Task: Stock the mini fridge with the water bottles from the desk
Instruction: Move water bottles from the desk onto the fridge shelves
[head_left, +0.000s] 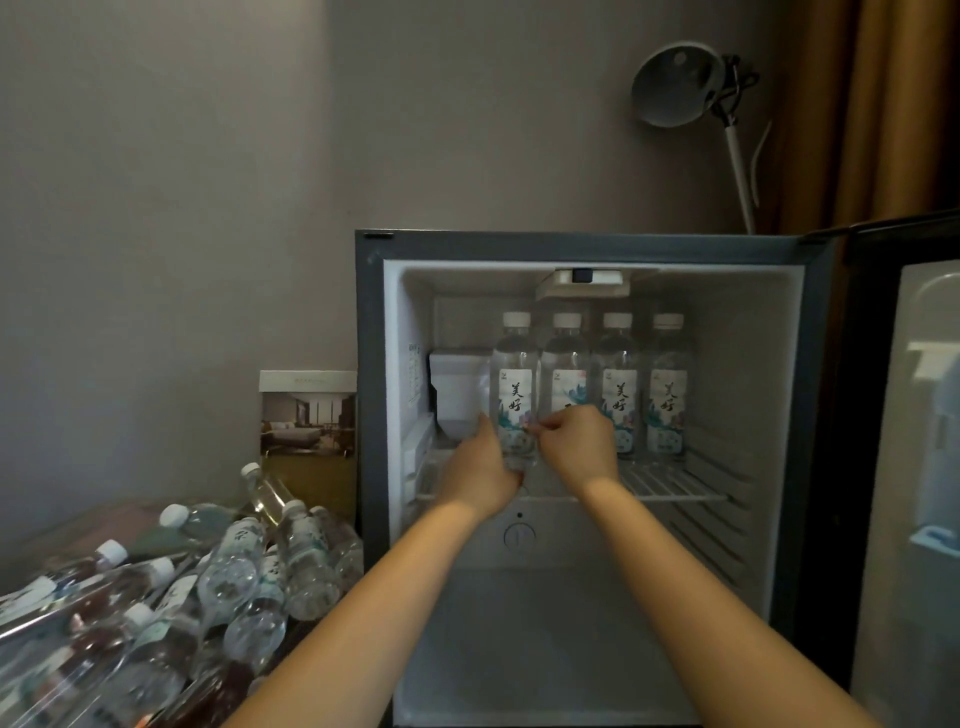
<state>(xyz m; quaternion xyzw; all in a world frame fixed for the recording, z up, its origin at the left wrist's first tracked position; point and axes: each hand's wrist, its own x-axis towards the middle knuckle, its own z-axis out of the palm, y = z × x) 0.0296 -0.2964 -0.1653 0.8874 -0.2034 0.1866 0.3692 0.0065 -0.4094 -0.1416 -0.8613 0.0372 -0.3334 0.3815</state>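
The mini fridge (582, 249) stands open, door swung to the right. Several water bottles with white caps stand upright in a row on its wire shelf (675, 486). My left hand (480, 467) grips the lower part of the leftmost bottle (515, 384). My right hand (574, 441) holds the base of the second bottle (566, 364), fingers curled round it. Two more bottles (667, 384) stand to the right, untouched. A pile of several loose water bottles (244, 566) lies on the desk at the lower left.
A white box (457, 389) sits at the shelf's left, behind my left hand. The fridge door (914, 467) stands at the right edge. A hotel brochure (308, 415) leans on the wall beside the fridge. A desk lamp (680, 85) rises behind it.
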